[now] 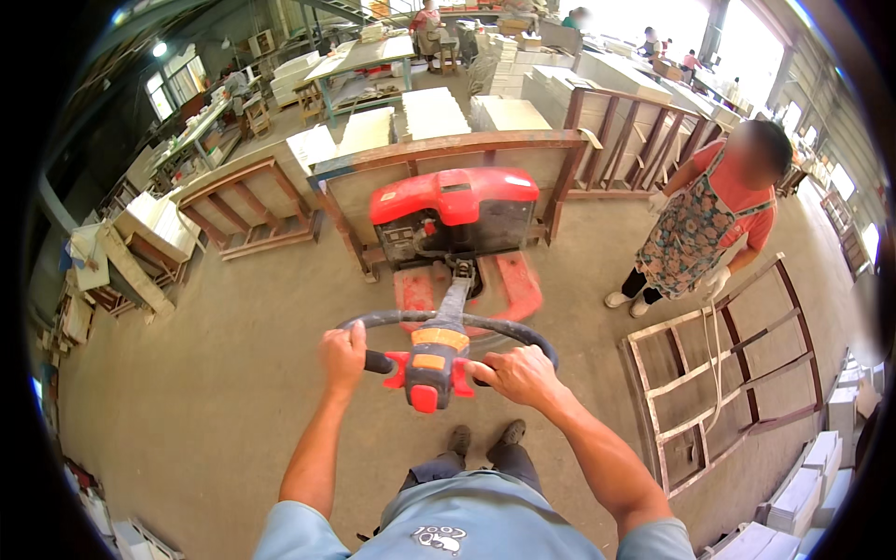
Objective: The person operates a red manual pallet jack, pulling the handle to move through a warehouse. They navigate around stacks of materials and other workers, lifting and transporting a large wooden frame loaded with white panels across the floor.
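A red and black electric pallet truck (509, 191) stands before me, its steering arm (455, 301) reaching back toward my body. The arm ends in a dark control head (422, 378) with orange panels, a red button and red thumb levers, ringed by a black handle loop (499, 327). My left hand (343, 355) is closed around the handle's left side. On the right side, my right hand (523, 375) grips the handle, its thumb stretched toward the right red lever (462, 378). Its other fingers are partly hidden.
Beyond the truck a brown metal frame (448, 144) carries stacks of pale boards (434, 114). To the right stands a person (709, 210) in a flowered apron and gloves, beside a metal rack (658, 387) on the floor. Pale stacked blocks (798, 495) edge the lower right; another rack (250, 207) stands left.
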Demonstrator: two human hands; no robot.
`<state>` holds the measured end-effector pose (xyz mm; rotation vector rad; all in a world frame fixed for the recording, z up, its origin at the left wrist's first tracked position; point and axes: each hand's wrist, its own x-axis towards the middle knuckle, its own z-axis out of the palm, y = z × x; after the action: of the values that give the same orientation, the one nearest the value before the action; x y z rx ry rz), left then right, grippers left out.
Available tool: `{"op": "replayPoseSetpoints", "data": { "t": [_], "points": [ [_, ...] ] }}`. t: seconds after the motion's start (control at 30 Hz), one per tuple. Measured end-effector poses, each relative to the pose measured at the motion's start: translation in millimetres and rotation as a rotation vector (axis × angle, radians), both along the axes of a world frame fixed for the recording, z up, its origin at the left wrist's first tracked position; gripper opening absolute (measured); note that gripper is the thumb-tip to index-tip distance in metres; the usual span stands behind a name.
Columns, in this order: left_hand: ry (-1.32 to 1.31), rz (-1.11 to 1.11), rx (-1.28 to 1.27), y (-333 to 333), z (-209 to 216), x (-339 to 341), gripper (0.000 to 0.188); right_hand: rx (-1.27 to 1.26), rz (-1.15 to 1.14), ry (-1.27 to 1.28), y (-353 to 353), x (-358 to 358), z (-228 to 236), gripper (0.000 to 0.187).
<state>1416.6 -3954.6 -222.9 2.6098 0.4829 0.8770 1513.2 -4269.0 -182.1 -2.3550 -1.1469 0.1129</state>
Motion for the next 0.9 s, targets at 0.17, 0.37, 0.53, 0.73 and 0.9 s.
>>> {"op": "replayPoseSetpoints", "data": {
  "t": [0.17,0.37,0.53,0.73,0.9],
  "points": [
    [0.008,0.015,0.012,30.7,-2.7,15.9,0.046,0.006,0.022,-0.012,23.9,23.8,1.1,0.068],
    [0.078,0.125,-0.051,28.4,6.3,79.4,0.055,0.001,0.065,0.015,18.5,102.0,17.6,0.075],
    [0.003,0.163,-0.027,46.4,5.9,89.6,0.061,0.025,0.051,-0.007,32.0,121.6,23.2,0.077],
    [0.034,0.226,-0.007,29.2,7.7,110.1,0.062,0.023,0.095,0.006,27.3,154.0,13.3,0.077],
    [0.053,0.219,0.002,22.3,6.2,108.1,0.061,0.158,0.099,-0.051,26.5,154.7,-9.2,0.079]
  ]
}}
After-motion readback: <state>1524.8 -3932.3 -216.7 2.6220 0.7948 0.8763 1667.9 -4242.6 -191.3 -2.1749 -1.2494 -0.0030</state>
